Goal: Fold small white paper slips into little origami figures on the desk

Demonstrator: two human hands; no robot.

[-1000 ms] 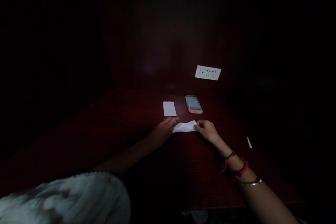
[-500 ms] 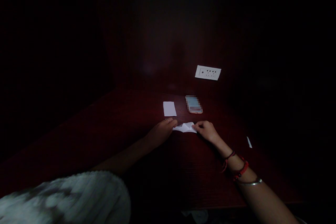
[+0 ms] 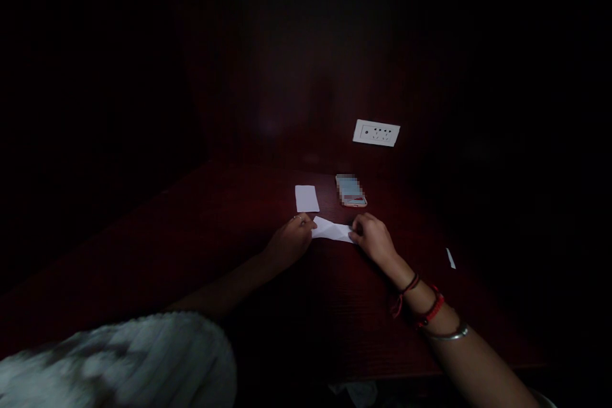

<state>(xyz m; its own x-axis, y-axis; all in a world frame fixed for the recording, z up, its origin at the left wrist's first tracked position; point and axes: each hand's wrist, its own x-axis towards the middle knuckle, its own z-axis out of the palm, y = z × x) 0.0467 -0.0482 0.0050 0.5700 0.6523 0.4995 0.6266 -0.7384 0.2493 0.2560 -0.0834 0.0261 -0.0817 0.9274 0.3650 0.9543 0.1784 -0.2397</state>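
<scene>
A creased strip of white paper (image 3: 333,230) stretches between my two hands, just above or on the dark red table. My left hand (image 3: 292,239), with a ring on one finger, pinches the strip's left end. At the right end, the thumb and fingers of my right hand (image 3: 373,236) grip the paper. Fold lines cross the strip's middle. Just beyond the strip lies a flat white paper rectangle (image 3: 306,198). A phone (image 3: 350,190) with a blurred-out screen rests to the right of that rectangle.
The dark red table (image 3: 229,204) meets a wall at the back, where a white power socket plate (image 3: 376,132) is mounted. A thin white scrap (image 3: 451,258) lies on the right. Something pale (image 3: 361,392) shows below the front edge. The surroundings are very dark.
The strip was bunched up and folded at its middle; now it is spread flatter and wider. My right wrist has shifted slightly left, and both hands still hold the paper.
</scene>
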